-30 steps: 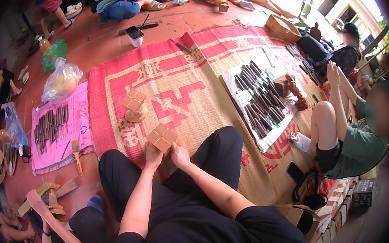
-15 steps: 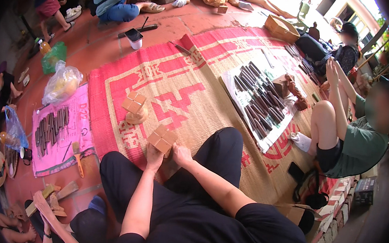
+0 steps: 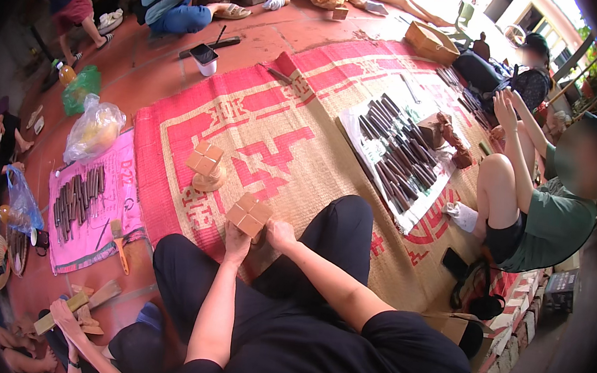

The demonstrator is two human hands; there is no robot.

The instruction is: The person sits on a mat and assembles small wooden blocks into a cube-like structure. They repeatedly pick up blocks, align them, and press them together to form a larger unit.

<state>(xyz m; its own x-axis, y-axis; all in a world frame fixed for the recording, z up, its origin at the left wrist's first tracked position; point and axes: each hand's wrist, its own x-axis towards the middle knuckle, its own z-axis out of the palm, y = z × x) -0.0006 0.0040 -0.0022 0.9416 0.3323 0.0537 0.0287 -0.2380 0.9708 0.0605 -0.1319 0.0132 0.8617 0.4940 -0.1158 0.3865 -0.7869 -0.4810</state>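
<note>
My left hand [image 3: 236, 241] grips a light brown wooden block [image 3: 249, 213] from below, above my crossed legs. The block has a square top with pale lines crossing on it. At its right lower side, my right hand [image 3: 280, 236] is closed against the same piece; its fingertips are partly hidden. Just beyond, on the red and straw-coloured mat [image 3: 245, 138], stands a similar square-topped wooden piece [image 3: 204, 157] with a rounded base.
Rows of dark-handled carving tools [image 3: 402, 150] lie on a white cloth to the right. More tools [image 3: 80, 196] and a brush [image 3: 119, 245] rest on a pink cloth at left. A person in green [image 3: 558, 219] sits on the right; another person's hands [image 3: 66, 322] hold wood at lower left.
My hands and the block stay almost in place. The wood in the hands at lower left has shifted, and the hands of the person in green have moved slightly.
</note>
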